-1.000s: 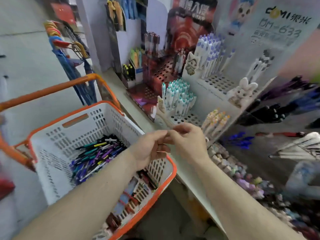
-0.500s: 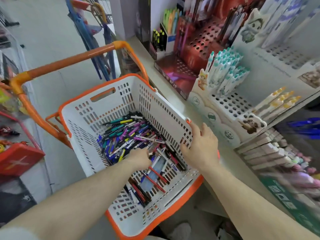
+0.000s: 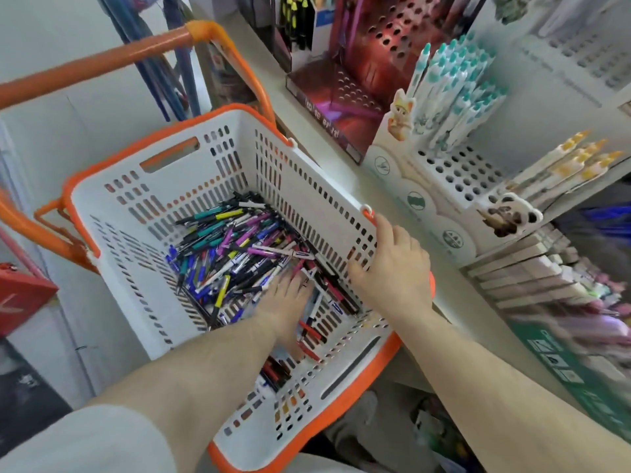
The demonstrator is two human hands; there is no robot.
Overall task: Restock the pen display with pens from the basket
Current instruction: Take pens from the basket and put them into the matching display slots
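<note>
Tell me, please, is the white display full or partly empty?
Partly empty: the display shows rows of bare holes below its teal pens.

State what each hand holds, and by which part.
The right hand grips the basket by its near-side rim, fingers over the edge. The left hand reaches down among the pens; whether it has one cannot be told.
</note>
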